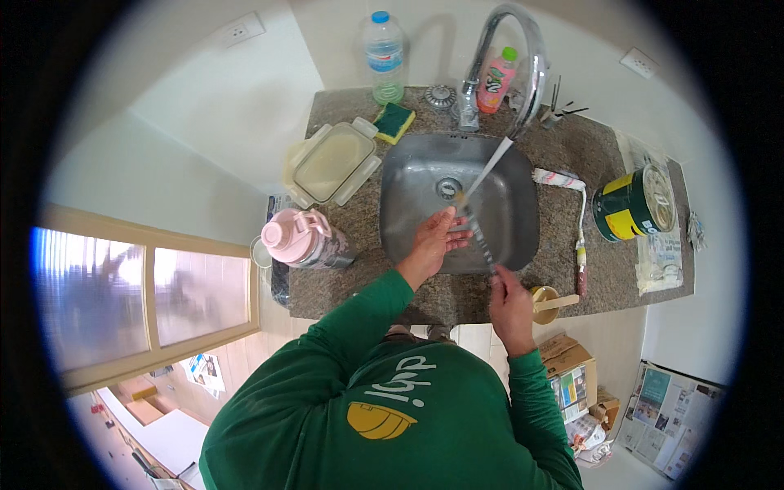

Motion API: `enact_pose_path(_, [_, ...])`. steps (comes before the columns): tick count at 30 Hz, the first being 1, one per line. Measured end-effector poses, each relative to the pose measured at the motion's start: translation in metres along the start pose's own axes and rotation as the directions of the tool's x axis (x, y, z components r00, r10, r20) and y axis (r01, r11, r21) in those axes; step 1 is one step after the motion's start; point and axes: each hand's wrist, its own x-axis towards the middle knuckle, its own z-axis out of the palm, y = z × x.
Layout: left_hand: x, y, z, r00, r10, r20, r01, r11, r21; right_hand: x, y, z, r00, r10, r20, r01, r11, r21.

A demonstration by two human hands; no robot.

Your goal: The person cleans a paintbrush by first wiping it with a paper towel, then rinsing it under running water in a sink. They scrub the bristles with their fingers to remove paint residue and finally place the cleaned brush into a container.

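Water [490, 164] runs from the curved chrome faucet [539, 67] into a stainless steel sink [404, 171]. Over its near right edge, my right hand [512, 303] grips the lower end of a slender, dark-and-light banded tool [479, 236], perhaps a brush. Motion blurs this tool; its yellowish tip meets the stream. My left hand [433, 241] is over the basin with fingers spread, just left of the tool. Whether its fingertips touch the tool cannot be made out. Beyond them lies the round drain [449, 188].
Left on the granite counter [367, 294] stand a pink-lidded bottle [312, 242], a clear lidded container [335, 162] and a sponge [395, 122]. Rightward are a paint roller [580, 226], a paint can [634, 202] and a small cup [545, 312] with a flat stick across it. Bottles [384, 61] stand behind.
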Motion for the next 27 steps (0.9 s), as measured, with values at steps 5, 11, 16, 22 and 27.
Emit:
enact_pose_path(5, [-0.024,0.012,-0.015,0.957,0.187,-0.221,-0.147,0.972,0.183,0.005,-0.004,-0.006,0.99,-0.083,0.113,0.112,0.951,-0.289])
enact_pose_path(11, [-0.094,0.03,-0.053,0.821,0.554,0.138,-0.438,0.455,0.776,0.009,-0.023,0.014,0.976,-0.061,0.21,0.069,0.997,-0.034])
enact_pose_path(16, [-0.165,0.032,-0.097,0.847,0.523,0.095,-0.344,0.404,0.848,-0.008,-0.023,0.039,0.948,-0.183,0.259,0.125,0.967,0.223])
enact_pose_path(22, [-0.193,0.031,-0.145,0.681,0.694,0.234,-0.477,0.179,0.861,-0.027,-0.012,0.033,0.869,-0.275,0.41,0.155,0.94,0.303])
enact_pose_path(27, [-0.164,0.047,-0.145,0.507,0.794,0.336,-0.577,0.023,0.817,-0.027,-0.005,0.032,0.834,-0.31,0.457,0.211,0.944,0.255])
